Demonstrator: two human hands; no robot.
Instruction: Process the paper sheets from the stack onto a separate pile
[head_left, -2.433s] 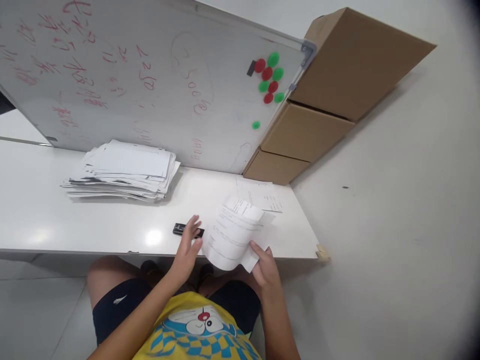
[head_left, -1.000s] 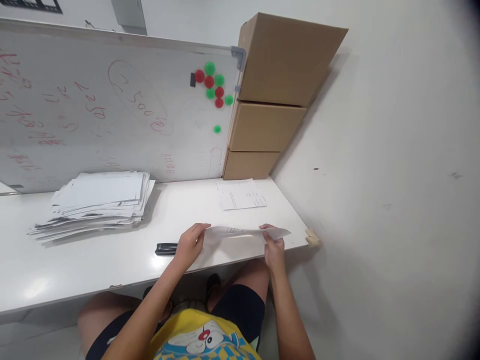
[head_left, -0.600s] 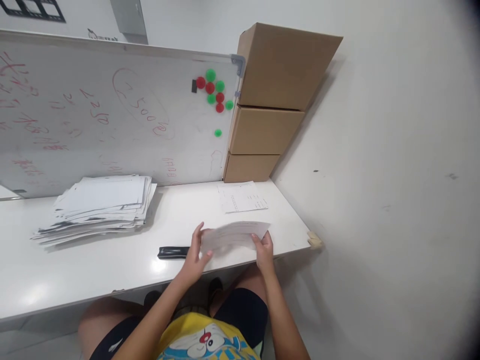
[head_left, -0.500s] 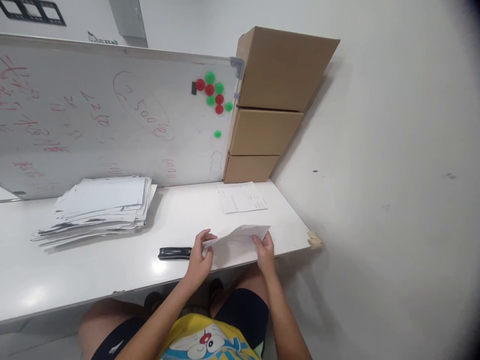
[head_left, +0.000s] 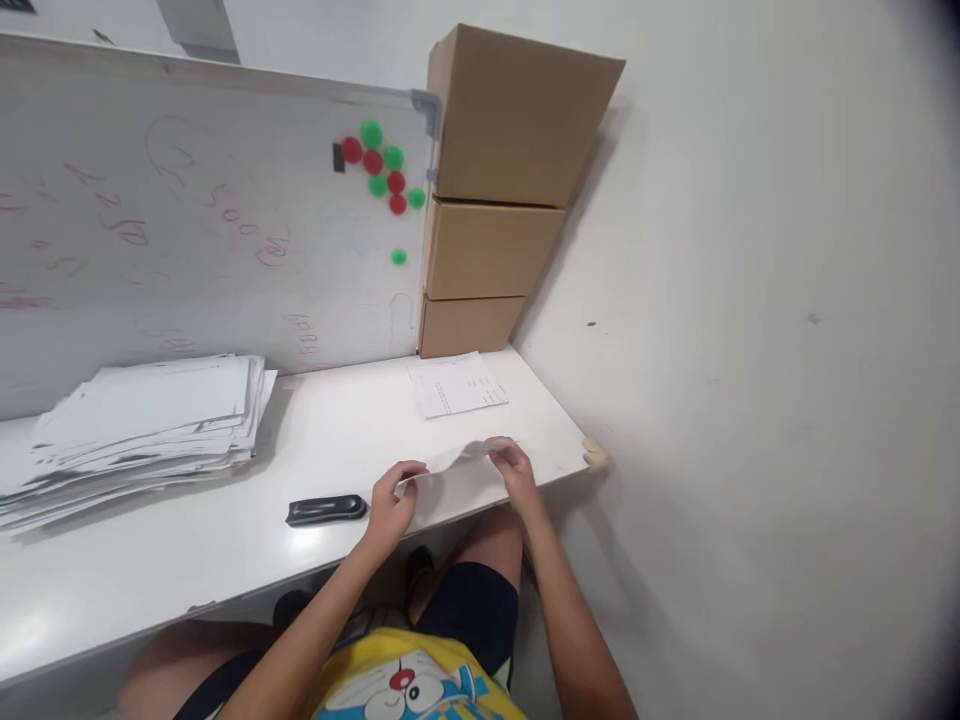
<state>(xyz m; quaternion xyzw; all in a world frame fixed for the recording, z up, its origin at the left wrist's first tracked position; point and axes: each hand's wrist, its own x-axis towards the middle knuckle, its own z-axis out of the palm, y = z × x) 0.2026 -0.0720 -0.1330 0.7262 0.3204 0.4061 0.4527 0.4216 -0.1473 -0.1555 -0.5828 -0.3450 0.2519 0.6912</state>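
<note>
White paper (head_left: 474, 449): thin, wavy, seen nearly edge-on; left hand (head_left: 392, 502), right hand (head_left: 516, 474) pinching opposite ends.

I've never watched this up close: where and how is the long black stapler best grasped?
Probably across the middle of the long black stapler, from above: its narrow body lies flat on the glossy white table, with nothing covering it.

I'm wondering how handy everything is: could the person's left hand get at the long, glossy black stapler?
Likely yes: the black stapler lies close beside the left hand, with nothing visible between them. That hand pinches a thin white paper sheet, though, so it may need to let go first.
</note>
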